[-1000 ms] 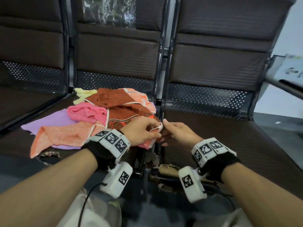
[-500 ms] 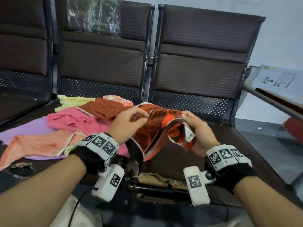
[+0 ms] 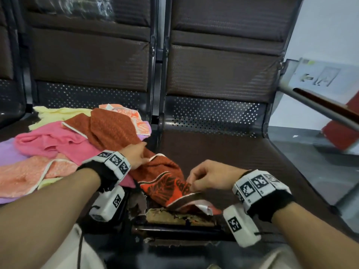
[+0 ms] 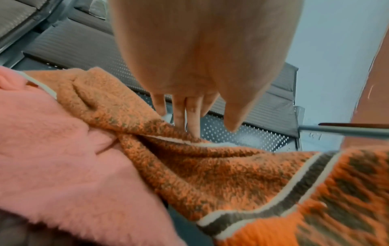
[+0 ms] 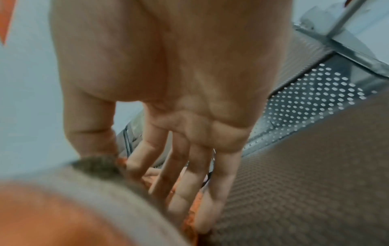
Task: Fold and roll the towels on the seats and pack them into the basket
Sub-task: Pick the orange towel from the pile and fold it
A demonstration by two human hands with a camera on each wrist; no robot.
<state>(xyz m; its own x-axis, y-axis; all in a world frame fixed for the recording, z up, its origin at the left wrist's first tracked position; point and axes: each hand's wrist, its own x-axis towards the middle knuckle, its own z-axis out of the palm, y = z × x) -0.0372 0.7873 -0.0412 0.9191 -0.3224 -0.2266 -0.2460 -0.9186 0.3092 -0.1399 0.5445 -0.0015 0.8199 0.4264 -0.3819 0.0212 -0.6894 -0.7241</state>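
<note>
An orange towel with a dark leaf pattern and a brown-and-white border (image 3: pixel 165 177) lies crumpled across the gap between two seats, near their front edge. My left hand (image 3: pixel 137 155) rests on its far side. In the left wrist view the fingers (image 4: pixel 189 116) are straight and their tips touch the towel's white edge (image 4: pixel 210 174). My right hand (image 3: pixel 191 186) pinches the towel's near right part. The right wrist view shows thumb and index (image 5: pixel 120 163) closed on the brown band (image 5: pixel 90 168). No basket is in view.
A pile of towels covers the left seat: pink (image 3: pixel 48 138), rust brown (image 3: pixel 110 129), yellow (image 3: pixel 56 113), peach (image 3: pixel 25 175), purple (image 3: pixel 7 150). The right seat (image 3: pixel 223 152) is bare brown padding. Its front edge (image 3: pixel 174 218) is torn, with foam showing. A metal armrest (image 3: pixel 320 105) runs at the right.
The orange towel, held up between both hands half a second ago, has come down onto the seats. My left hand has released its pinch; the right still pinches the towel.
</note>
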